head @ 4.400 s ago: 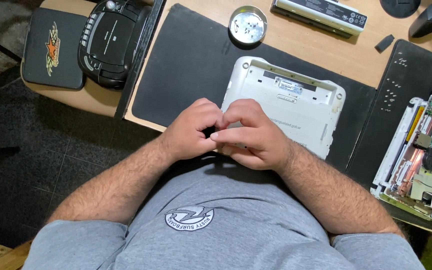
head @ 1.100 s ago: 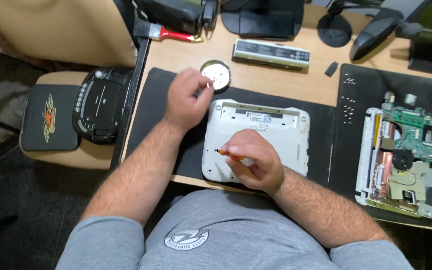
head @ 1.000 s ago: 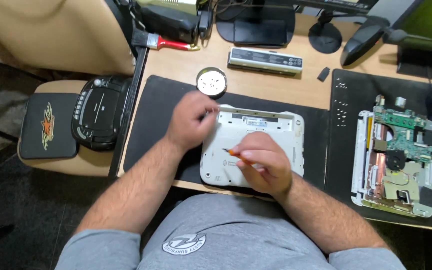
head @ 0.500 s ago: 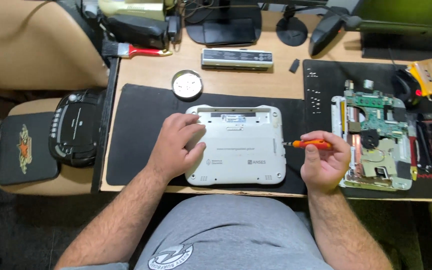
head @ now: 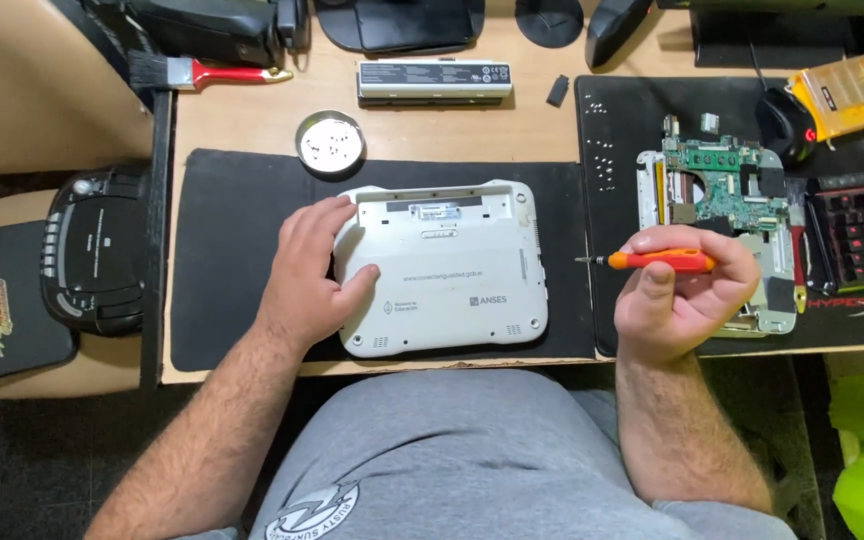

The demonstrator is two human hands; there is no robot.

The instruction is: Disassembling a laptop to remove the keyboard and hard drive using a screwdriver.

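Right hand (head: 674,300) lifted away, white netbook (head: 442,266) face-down

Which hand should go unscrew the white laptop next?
Probably the right hand: it holds the orange screwdriver, tip aimed at the white laptop. The left hand lies flat on the laptop's left edge, steadying it.

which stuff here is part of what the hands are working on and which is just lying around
In use:
- white laptop, bottom side up, under the left hand
- orange screwdriver in the right hand
- round screw dish

Lying about:
- battery pack
- red-handled brush
- bare circuit board
- black radio
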